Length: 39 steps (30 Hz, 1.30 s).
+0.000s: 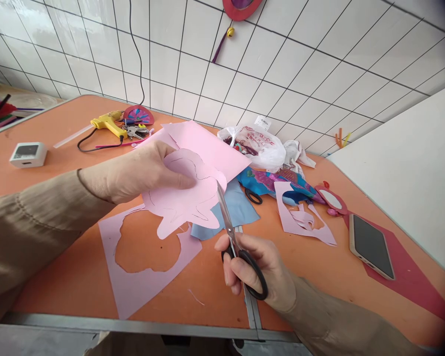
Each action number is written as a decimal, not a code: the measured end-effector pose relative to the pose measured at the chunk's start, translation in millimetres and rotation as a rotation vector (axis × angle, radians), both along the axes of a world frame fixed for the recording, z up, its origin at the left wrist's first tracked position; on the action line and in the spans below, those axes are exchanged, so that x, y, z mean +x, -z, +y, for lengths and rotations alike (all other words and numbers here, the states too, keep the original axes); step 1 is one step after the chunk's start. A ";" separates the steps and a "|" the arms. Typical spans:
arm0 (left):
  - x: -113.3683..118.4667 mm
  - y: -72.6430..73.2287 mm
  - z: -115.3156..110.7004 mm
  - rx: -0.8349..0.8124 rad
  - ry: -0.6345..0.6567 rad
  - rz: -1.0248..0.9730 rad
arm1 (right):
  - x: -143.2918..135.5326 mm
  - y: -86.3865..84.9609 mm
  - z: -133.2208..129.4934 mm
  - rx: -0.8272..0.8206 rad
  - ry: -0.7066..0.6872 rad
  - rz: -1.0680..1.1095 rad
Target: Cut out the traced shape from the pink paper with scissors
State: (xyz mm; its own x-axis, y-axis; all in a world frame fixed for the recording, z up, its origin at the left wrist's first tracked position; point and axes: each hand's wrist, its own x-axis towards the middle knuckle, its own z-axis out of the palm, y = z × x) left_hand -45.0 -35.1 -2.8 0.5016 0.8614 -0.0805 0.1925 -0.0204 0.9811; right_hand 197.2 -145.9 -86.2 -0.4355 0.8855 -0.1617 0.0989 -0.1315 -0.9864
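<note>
My left hand [144,170] pinches a pink cut-out shape [181,198] between thumb and fingers, holding it above the table. Thin drawn lines run over the shape, and its lower edge has pointed lobes. In my right hand [259,267] are black-handled scissors [228,222], pointing up and away, with the blade tips at the shape's right edge. Below the shape lies a pink sheet [116,282] with a large hole cut in it. A light blue piece [241,205] and a larger pink sheet [215,148] lie behind.
A yellow glue gun [111,123], keys [136,131] and a white box [28,155] are on the left. Further right are a plastic bag [269,148], patterned blue fabric [263,183], pink scraps [304,217] and a phone [371,245] on red sheet [411,282].
</note>
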 end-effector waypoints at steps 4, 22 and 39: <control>-0.6 -0.5 0.4 -0.003 0.038 -0.001 | 0.0 -0.1 -0.6 -0.006 0.001 -0.009; -7.2 -8.8 -1.2 -0.009 0.041 0.070 | -2.9 2.0 -3.4 0.007 -0.046 -0.014; -23.2 -13.1 13.8 -0.008 -0.270 0.043 | 10.9 -12.1 20.4 0.403 0.073 -0.386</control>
State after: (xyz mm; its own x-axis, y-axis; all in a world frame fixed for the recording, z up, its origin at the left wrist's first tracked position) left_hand -68.2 -21.3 10.3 0.2499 0.9626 -0.1044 0.2315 0.0452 0.9718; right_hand 208.1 -125.5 -74.1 -0.3468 0.9360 0.0606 0.4671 0.2283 -0.8542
